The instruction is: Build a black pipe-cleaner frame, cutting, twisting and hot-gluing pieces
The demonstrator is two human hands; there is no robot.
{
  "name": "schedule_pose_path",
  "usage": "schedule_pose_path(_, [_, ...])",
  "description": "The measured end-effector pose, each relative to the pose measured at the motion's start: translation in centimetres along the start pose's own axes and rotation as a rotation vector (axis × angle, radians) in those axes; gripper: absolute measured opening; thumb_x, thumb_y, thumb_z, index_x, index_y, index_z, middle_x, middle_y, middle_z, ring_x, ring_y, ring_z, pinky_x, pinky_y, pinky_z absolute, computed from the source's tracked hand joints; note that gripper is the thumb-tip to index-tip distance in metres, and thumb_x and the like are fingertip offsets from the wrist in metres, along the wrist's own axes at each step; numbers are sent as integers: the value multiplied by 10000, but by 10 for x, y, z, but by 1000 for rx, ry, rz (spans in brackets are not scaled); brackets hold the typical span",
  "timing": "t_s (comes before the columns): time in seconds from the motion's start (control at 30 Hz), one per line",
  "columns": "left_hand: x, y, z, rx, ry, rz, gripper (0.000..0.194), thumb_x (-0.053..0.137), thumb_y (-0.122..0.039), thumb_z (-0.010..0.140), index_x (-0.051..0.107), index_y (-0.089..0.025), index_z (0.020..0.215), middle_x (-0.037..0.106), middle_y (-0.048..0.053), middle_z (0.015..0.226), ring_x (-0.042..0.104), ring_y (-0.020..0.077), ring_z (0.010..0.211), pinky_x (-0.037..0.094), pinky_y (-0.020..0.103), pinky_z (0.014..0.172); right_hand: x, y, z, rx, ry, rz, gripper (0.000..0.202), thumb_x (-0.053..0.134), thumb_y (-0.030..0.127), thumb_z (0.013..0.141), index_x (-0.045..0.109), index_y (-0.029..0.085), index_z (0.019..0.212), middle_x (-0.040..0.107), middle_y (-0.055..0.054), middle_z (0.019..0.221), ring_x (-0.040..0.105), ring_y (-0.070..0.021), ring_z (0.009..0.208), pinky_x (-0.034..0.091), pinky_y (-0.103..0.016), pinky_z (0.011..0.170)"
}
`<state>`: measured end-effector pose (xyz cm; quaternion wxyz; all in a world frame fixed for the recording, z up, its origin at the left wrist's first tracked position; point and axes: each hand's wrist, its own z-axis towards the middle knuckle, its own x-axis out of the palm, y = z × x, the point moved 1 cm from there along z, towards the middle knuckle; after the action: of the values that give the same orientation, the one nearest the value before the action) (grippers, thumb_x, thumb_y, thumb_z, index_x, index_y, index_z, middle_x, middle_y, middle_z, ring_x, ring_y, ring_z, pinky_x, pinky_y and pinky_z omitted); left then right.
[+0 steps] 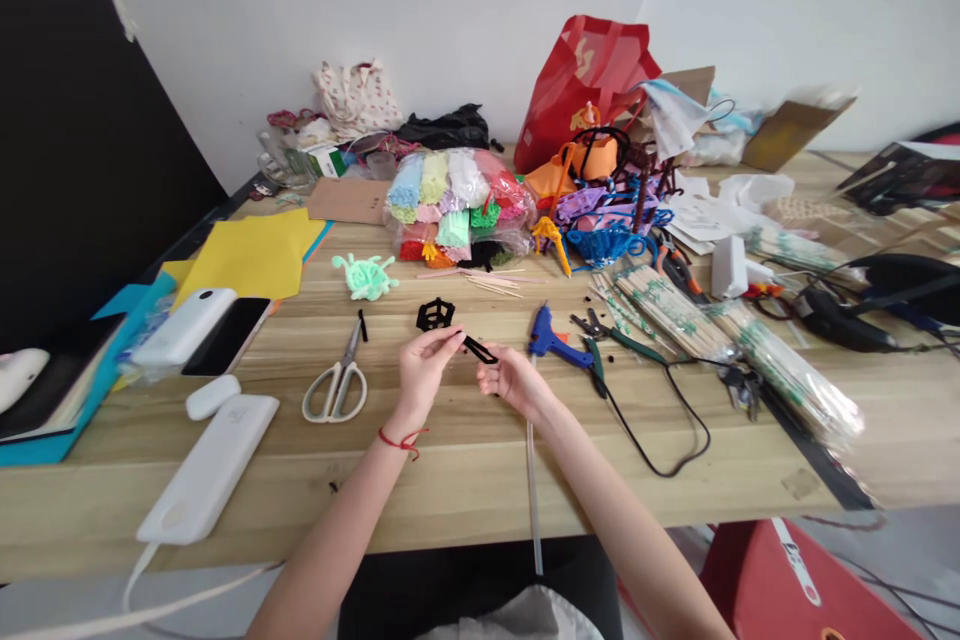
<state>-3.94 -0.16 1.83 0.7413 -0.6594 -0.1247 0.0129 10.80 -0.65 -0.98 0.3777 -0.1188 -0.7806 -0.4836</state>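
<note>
"Where is the black piece (480, 350) in relation to your hands?"

"It runs between them, above the tabletop (420, 510), about midway between the left and right edges. Its openwork, roughly six-sided end (435, 315) points away from you and to the left, beyond your left fingertips. The narrow, looped part slants back toward the near edge and your right hand (517, 382)."

"So the long axis goes from far left to near right. Which hand has it?"

"Your left hand (422, 370) does, pinched narrow around the middle, where the six-sided end meets the loop. Your fingers cover that spot, so I can't tell whether it's all one part there."

"And your right?"

"Your right fingers are curled, with the loop's tip at them. They seem to touch it, but whether they grip it, I can't tell. That hand is nearer the loop's tip; your left is nearer the six-sided end."

"What sits around your hands?"

"White-handled scissors (346, 368) lie to the left of your left hand, blades pointing toward the far edge. A blue glue gun (541, 332) is just beyond your right hand, slightly to the right. The mint-green fuzzy bundle (365, 278) rests farther back, left of the six-sided end."
</note>
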Motion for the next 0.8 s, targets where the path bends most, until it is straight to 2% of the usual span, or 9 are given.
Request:
schedule_pose_path(0.13, [-1, 0, 2, 25, 56, 31, 321, 752, -246, 641, 709, -171, 951, 710, 43, 796, 646, 126, 693, 536, 250, 704, -2, 1, 0, 150, 100, 69, 252, 593, 300, 805, 610, 94, 949, 632, -13, 605, 546, -75, 439, 440, -158, 415])
schedule_pose_path(0.27, [-2, 0, 3, 53, 123, 74, 338, 744, -245, 655, 697, -178, 983, 700, 35, 778, 645, 128, 718, 531, 251, 732, -7, 1, 1, 239, 94, 184, 141, 594, 198, 812, 621, 84, 891, 617, -12, 662, 523, -43, 498, 427, -128, 459])
schedule_pose_path(0.37, [-2, -2, 3, 55, 166, 70, 370, 738, -249, 663, 679, -181, 1022, 704, 40, 779, 656, 145, 724, 538, 269, 725, -9, 2, 1, 293, 101, 236, 147, 632, 154, 778, 625, 66, 896, 570, 10, 627, 492, -29, 499, 403, -114, 455])
schedule_pose_path(0.5, [-2, -3, 3, 28, 173, 14, 403, 741, -235, 659, 659, -182, 1050, 705, 36, 779, 665, 145, 732, 537, 254, 706, -7, 3, -1, 283, 88, 189, 150, 682, 143, 733, 641, 76, 861, 518, 40, 570, 442, -18, 465, 357, -103, 419])
schedule_pose_path(0.63, [-3, -3, 4, 0, 168, -29, 426, 741, -222, 658, 648, -183, 1072, 704, 30, 782, 660, 126, 720, 518, 202, 644, -5, 2, -1, 276, 56, 114, 180, 741, 199, 693, 646, 80, 788, 456, 71, 504, 360, -2, 397, 285, -103, 358])
schedule_pose_path(0.8, [-4, -5, 5, 8, 152, -7, 441, 743, -223, 653, 648, -183, 1081, 702, 31, 769, 656, 126, 698, 513, 193, 602, -7, 0, 0, 299, 31, 102, 244, 786, 268, 648, 625, 95, 707, 452, 75, 486, 363, 0, 383, 272, -106, 342])
